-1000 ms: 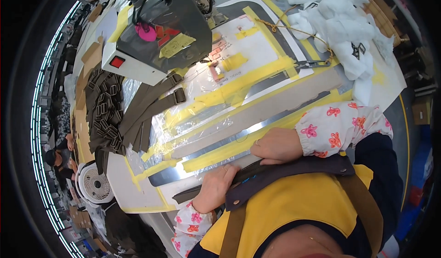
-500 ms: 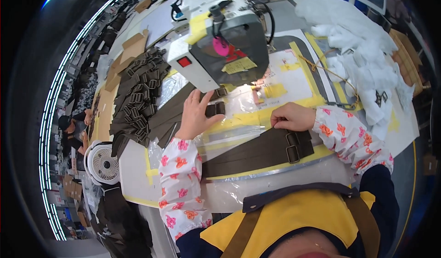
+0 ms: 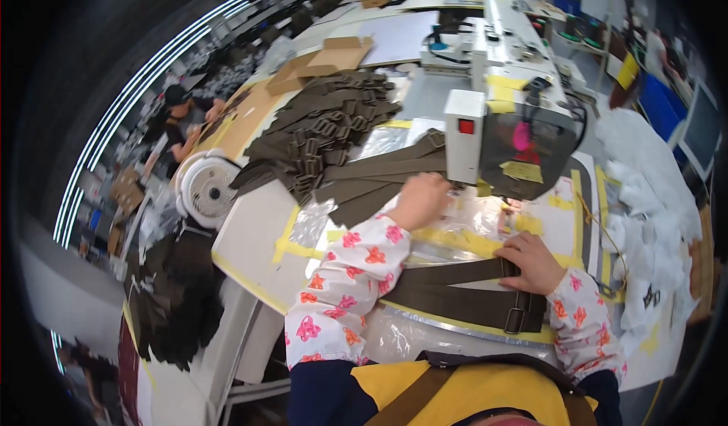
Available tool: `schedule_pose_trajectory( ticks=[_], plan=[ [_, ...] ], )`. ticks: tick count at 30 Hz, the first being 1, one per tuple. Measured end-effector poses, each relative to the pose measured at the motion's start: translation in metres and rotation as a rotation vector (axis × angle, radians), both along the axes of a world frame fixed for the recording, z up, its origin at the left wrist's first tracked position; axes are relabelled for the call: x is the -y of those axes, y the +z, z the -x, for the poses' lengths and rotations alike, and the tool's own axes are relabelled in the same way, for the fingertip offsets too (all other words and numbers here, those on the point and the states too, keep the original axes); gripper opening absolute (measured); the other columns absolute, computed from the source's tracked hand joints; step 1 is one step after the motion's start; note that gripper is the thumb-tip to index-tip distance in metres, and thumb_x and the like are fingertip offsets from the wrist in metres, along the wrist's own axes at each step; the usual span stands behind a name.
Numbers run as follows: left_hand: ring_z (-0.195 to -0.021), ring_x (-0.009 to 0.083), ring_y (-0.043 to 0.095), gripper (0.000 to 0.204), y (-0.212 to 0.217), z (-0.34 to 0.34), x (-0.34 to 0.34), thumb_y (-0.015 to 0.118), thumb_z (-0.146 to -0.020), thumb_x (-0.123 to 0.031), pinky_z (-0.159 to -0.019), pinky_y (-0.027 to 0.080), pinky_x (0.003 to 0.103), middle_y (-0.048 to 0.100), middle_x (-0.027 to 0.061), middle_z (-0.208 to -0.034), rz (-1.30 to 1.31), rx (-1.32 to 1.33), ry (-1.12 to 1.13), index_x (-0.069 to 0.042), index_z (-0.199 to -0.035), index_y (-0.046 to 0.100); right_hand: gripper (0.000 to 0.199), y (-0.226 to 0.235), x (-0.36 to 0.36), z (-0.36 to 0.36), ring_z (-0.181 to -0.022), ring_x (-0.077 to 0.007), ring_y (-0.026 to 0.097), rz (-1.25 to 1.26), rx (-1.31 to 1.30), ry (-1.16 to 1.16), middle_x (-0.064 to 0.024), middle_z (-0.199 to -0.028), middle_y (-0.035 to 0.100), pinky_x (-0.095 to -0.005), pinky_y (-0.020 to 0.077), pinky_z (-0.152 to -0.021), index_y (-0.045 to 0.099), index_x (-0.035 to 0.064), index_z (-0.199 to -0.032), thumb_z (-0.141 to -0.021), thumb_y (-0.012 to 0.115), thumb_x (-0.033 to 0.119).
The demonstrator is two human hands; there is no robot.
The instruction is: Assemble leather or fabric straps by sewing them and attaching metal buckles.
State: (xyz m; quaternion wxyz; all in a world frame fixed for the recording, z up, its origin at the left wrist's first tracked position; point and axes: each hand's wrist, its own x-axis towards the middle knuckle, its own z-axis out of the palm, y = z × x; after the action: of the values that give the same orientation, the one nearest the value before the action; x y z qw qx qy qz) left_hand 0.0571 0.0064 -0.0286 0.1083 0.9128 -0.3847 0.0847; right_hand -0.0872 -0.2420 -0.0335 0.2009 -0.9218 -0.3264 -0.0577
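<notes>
My left hand (image 3: pixel 423 201) is at the near left side of the sewing machine (image 3: pixel 523 149), beside the ends of several dark brown straps (image 3: pixel 379 172). Its fingertips are blurred and partly hidden, so whether they grip anything does not show. On the near part of the work surface, my right hand (image 3: pixel 535 263) has its fingers closed on the end of a dark webbing strap (image 3: pixel 455 273). Just below that hand lies a wider strap (image 3: pixel 455 304) with a rectangular metal buckle (image 3: pixel 516 318) near its right end.
A heap of buckled straps (image 3: pixel 326 126) lies at the left, with an open cardboard box (image 3: pixel 318 62) behind it. A white fan (image 3: pixel 208 191) stands at the table's left edge. White padding (image 3: pixel 644 191) is piled at the right. Another person (image 3: pixel 182 119) sits far left.
My view has swung left, so the table appears farther right. My left hand, spread over buckled strap ends before, now reaches beside the machine. My right hand still pinches a strap, whose end has come nearer.
</notes>
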Motion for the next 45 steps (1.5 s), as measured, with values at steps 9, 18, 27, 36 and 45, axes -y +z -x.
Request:
schedule_pose_trajectory(
  ticks=[9,18,27,36,45],
  plan=[
    [-0.073,0.0317,0.059,0.037,-0.012,0.1,0.007,0.065,-0.069,-0.025,-0.065,0.046,0.04,0.061,0.0124,-0.076,0.169,-0.335,-0.24,-0.006,-0.099,0.054,0.044,0.006,-0.013,0.002,-0.072,-0.0316,0.057,-0.031,0.002,0.018,-0.0129,-0.086,0.055,-0.0372,0.0468,-0.062,0.055,0.005,-0.102,-0.062,0.07,0.017],
    [-0.07,0.0349,0.058,0.023,0.027,0.069,-0.095,0.061,-0.073,-0.023,-0.062,0.044,0.041,0.06,0.0173,-0.073,0.024,-0.5,0.095,-0.002,-0.082,0.061,0.046,-0.009,0.014,-0.02,-0.064,-0.0248,0.057,-0.303,-0.038,-0.158,-0.0116,-0.094,0.053,-0.0324,0.0473,-0.059,0.053,0.0054,-0.108,-0.063,0.064,0.008],
    [-0.083,0.0245,0.051,0.017,0.045,0.063,-0.102,0.067,-0.063,-0.015,-0.078,0.036,0.04,0.055,0.0036,-0.078,0.199,0.645,0.424,-0.011,-0.078,0.059,0.045,-0.011,0.003,-0.022,-0.052,-0.0068,0.043,-0.523,-0.208,-0.302,-0.0041,-0.079,0.054,-0.0208,0.0365,-0.047,0.056,-0.0004,-0.106,-0.064,0.072,0.006],
    [-0.055,0.028,0.058,0.028,-0.033,0.082,0.05,0.049,-0.085,-0.026,-0.055,0.047,0.04,0.059,0.0111,-0.062,0.39,-0.406,-0.176,-0.003,-0.073,0.058,0.047,-0.027,-0.03,-0.022,-0.088,-0.0106,0.052,-1.21,-0.399,-0.285,-0.009,-0.111,0.051,-0.0202,0.0442,-0.063,0.04,0.0008,-0.121,-0.079,0.061,0.005],
    [-0.05,0.0073,0.053,0.018,-0.028,0.065,0.07,0.057,-0.086,-0.015,-0.043,0.043,0.02,0.057,0.004,-0.063,0.995,-1.057,0.132,0.003,-0.083,0.056,0.045,-0.029,-0.041,-0.024,-0.088,-0.0156,0.056,-1.338,-0.304,-0.379,-0.0121,-0.109,0.05,-0.0256,0.0491,-0.071,0.038,-0.0012,-0.114,-0.075,0.061,-0.006]
  ],
)
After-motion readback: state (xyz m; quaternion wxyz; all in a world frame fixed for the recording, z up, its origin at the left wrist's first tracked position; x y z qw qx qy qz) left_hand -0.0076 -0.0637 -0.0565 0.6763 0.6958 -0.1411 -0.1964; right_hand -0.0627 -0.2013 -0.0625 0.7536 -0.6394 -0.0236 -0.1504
